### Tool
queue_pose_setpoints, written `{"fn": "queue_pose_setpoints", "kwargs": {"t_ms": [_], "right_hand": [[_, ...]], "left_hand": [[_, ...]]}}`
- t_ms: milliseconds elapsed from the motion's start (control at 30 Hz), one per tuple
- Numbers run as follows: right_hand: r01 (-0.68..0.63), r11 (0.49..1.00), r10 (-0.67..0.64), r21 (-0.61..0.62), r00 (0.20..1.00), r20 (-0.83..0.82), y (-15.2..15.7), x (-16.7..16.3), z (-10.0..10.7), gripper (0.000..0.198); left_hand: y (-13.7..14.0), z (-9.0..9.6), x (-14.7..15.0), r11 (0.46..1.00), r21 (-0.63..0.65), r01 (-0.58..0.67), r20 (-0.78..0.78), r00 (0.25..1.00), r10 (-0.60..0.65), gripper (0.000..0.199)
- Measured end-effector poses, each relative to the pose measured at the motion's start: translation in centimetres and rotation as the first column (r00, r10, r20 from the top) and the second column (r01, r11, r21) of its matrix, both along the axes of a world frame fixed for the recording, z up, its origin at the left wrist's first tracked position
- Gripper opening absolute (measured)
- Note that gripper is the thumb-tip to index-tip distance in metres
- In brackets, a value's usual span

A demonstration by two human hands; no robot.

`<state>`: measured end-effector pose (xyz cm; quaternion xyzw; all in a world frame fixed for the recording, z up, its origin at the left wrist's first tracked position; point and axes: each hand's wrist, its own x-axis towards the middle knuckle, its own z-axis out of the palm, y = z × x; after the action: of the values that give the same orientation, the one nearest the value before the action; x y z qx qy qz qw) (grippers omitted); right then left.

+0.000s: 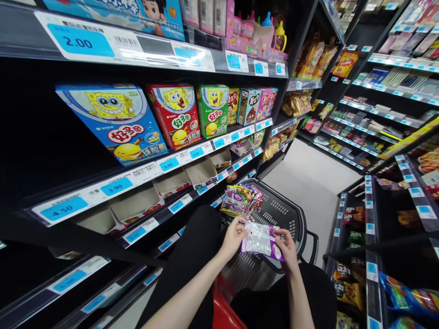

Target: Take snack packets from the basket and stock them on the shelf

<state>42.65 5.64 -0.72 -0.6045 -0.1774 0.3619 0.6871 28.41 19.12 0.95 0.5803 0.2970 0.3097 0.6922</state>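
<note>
Item: purple-and-white snack packet [261, 240], pinched at both ends, my left hand [234, 236] closed on its 9 o'clock edge, my right hand [287, 246] on the 3 o'clock edge, above my lap. At 12 o'clock: black shopping basket [291, 214] with a bundle of packets [242, 199] on its near rim. At 10 o'clock: shelf [103, 187] of cartoon boxes [116, 121]. Packet not yet shelved or put in the basket.
</note>
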Motion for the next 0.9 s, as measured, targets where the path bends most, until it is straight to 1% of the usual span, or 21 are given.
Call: {"fn": "queue_pose_setpoints", "kwargs": {"t_ms": [100, 167, 233, 300, 333, 400, 433, 467, 500, 533, 567, 633, 700, 733, 767, 833, 900], "right_hand": [[0.013, 1.000, -0.013, 0.004, 1.000, -0.020, -0.1, -0.1, 0.4, 0.029], [0.000, 1.000, 0.000, 0.000, 1.000, 0.000, -0.4, -0.1, 0.8, 0.026], [-0.043, 0.999, 0.043, 0.002, 0.999, 0.019, -0.7, -0.1, 1.1, 0.027], [-0.096, 0.995, 0.096, -0.003, 0.994, 0.048, -0.9, -0.1, 1.3, 0.027], [-0.109, 0.994, 0.109, -0.007, 0.992, 0.070, -1.0, 0.0, 1.2, 0.027], [-0.108, 0.994, 0.108, -0.013, 0.988, 0.112, -1.0, 0.2, 1.0, 0.025], [-0.102, 0.995, 0.103, -0.013, 0.987, 0.121, -1.0, 0.3, 0.8, 0.025], [-0.095, 0.995, 0.096, -0.010, 0.988, 0.119, -0.9, 0.4, 0.5, 0.025], [-0.089, 0.996, 0.089, -0.008, 0.990, 0.111, -0.9, 0.5, 0.3, 0.026], [-0.085, 0.996, 0.085, -0.007, 0.991, 0.100, -0.8, 0.6, 0.1, 0.026], [-0.081, 0.997, 0.082, -0.009, 0.993, 0.086, -0.7, 0.6, -0.1, 0.026], [-0.073, 0.997, 0.073, -0.004, 0.997, 0.039, -0.5, 0.5, -0.3, 0.023], [-0.061, 0.997, 0.063, 0.041, 0.996, -0.057, -0.4, 0.3, -0.3, 0.020], [-0.053, 0.996, 0.061, 0.074, 0.991, -0.115, -0.4, 0.2, -0.3, 0.019], [-0.045, 0.993, 0.063, 0.107, 0.984, -0.169, -0.5, 0.2, -0.2, 0.019], [-0.041, 0.987, 0.079, 0.156, 0.965, -0.249, -0.8, 0.3, 0.0, 0.020], [-0.063, 0.982, 0.116, 0.176, 0.942, -0.314, -1.2, 0.5, 0.2, 0.028]], "left_hand": [[-0.2, 0.0, 0.0, 0.996, 0.048, 0.071, -0.058, 0.996, -0.068, 0.017], [-0.6, -0.2, 0.0, 0.991, 0.036, 0.133, -0.082, 0.988, -0.129, 0.020], [-0.9, -0.5, 0.1, 0.987, -0.045, 0.152, -0.058, 0.986, -0.155, 0.034], [-1.1, -0.7, 0.2, 0.973, -0.191, 0.128, -0.011, 0.991, -0.133, 0.048], [-1.2, -0.8, 0.2, 0.950, -0.279, 0.140, 0.012, 0.990, -0.142, 0.050], [-1.3, -0.8, 0.3, 0.866, -0.445, 0.229, 0.081, 0.973, -0.216, 0.046], [-1.3, -0.8, 0.3, 0.819, -0.501, 0.278, 0.120, 0.960, -0.253, 0.043], [-1.4, -0.8, 0.3, 0.785, -0.533, 0.314, 0.152, 0.949, -0.276, 0.041], [-1.4, -0.7, 0.4, 0.773, -0.545, 0.324, 0.170, 0.946, -0.277, 0.040], [-1.5, -0.6, 0.4, 0.782, -0.543, 0.307, 0.176, 0.952, -0.251, 0.042], [-1.5, -0.5, 0.4, 0.802, -0.531, 0.274, 0.179, 0.961, -0.211, 0.045], [-1.7, -0.3, 0.6, 0.838, -0.501, 0.216, 0.207, 0.970, -0.126, 0.057], [-1.8, -0.1, 0.7, 0.846, -0.495, 0.196, 0.243, 0.967, -0.081, 0.065], [-1.8, 0.0, 0.7, 0.839, -0.504, 0.206, 0.251, 0.964, -0.085, 0.063], [-1.7, 0.2, 0.6, 0.827, -0.518, 0.220, 0.247, 0.964, -0.102, 0.057], [-1.5, 0.4, 0.5, 0.800, -0.551, 0.237, 0.220, 0.966, -0.135, 0.037], [-1.1, 0.6, 0.2, 0.769, -0.590, 0.246, 0.238, 0.963, -0.126, 0.022]]}}
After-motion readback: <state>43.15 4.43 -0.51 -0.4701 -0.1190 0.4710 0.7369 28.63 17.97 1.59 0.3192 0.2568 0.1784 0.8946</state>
